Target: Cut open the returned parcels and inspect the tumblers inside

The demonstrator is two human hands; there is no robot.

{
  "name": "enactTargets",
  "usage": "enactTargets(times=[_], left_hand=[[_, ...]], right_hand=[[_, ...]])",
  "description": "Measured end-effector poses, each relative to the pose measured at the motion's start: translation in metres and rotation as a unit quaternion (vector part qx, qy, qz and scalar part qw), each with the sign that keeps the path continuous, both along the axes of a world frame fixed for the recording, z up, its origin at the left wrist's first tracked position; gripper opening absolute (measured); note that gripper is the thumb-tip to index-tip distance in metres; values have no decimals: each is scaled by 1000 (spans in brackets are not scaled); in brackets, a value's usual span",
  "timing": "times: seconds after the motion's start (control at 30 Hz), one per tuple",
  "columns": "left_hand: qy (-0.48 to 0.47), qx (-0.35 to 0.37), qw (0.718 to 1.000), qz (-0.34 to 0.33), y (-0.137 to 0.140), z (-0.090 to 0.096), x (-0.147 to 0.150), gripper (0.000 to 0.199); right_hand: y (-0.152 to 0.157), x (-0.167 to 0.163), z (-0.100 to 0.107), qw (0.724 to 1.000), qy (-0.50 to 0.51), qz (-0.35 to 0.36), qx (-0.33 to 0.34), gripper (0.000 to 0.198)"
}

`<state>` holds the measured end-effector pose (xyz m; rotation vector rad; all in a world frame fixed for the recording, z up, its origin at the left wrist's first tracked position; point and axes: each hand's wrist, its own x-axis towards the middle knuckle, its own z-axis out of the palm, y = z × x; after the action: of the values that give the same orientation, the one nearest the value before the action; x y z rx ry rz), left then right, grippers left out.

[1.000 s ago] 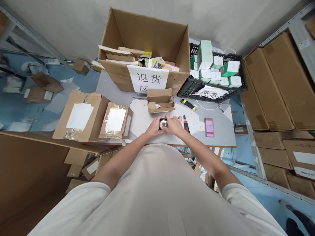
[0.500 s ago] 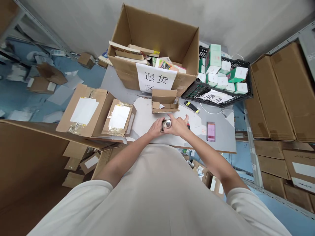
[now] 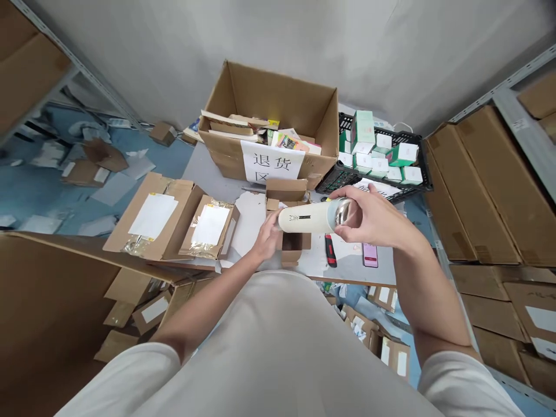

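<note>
A white bottle (image 3: 306,217) with dark print and a shiny metal cap lies level in the air above the table. My right hand (image 3: 373,214) is closed around its capped end. At the bottle's base, my left hand (image 3: 268,237) has its fingers closed against the end; some of them are hidden. Directly below the bottle stands a small, narrow cardboard box (image 3: 290,259), its top open. Behind it is another open small carton (image 3: 284,186), partly covered by the bottle. A red and black box cutter (image 3: 330,251) rests right of the narrow box.
A large carton (image 3: 226,155) of books stands at the back, beside a black crate (image 3: 428,174) of green and white boxes. Two taped parcels, one larger (image 3: 174,226) and one smaller (image 3: 232,234), sit on the left. A phone (image 3: 370,255) lies near the front right edge.
The bottle has come up out of the narrow box and been tipped onto its side. My right hand has moved up and right with the cap. The view has tilted upward.
</note>
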<state>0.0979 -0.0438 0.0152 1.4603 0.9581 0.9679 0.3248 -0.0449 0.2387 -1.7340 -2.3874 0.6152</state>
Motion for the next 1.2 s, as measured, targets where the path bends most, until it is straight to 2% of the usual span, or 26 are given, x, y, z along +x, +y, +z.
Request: enactTargets(times=[0.03, 0.1, 0.13, 0.2, 0.27, 0.37, 0.43, 0.6, 0.77, 0.87, 1.07, 1.13, 1.2], left_hand=[[-47, -64, 996, -43, 3, 12, 1, 97], [-143, -198, 964, -109, 9, 30, 2, 88], [-188, -249, 942, -119, 12, 36, 3, 82], [-271, -302, 908, -102, 15, 41, 4, 70], [-331, -316, 886, -72, 15, 42, 7, 61], [-373, -320, 870, -32, 9, 40, 13, 61], [-382, -318, 868, -10, 3, 39, 16, 64], [-378, -290, 879, 15, -5, 37, 18, 63], [-350, -268, 897, 16, -1, 34, 9, 58], [-338, -280, 898, 7, 0, 33, 6, 57], [-343, -349, 872, -17, -3, 37, 8, 59], [-360, -359, 861, -18, -5, 43, 13, 61], [-387, -349, 853, -17, -7, 51, 18, 61]], right_hand=[[2, 2, 0, 1000, 17, 10, 1, 49], [10, 9, -4, 997, 63, 37, 3, 57], [15, 13, -8, 994, 96, 52, 2, 62], [25, 22, -19, 981, 174, 81, 3, 75], [32, 31, -32, 963, 252, 91, 32, 81], [33, 37, -53, 940, 316, 61, 113, 71], [28, 38, -64, 936, 326, 31, 133, 64], [13, 43, -71, 928, 365, 0, 77, 63], [13, 58, -59, 949, 310, 60, 11, 61], [18, 65, -58, 947, 314, 72, -16, 64], [17, 53, -68, 949, 300, 96, -19, 80], [13, 41, -70, 941, 328, 81, -21, 83], [11, 28, -68, 922, 384, 37, 9, 82]])
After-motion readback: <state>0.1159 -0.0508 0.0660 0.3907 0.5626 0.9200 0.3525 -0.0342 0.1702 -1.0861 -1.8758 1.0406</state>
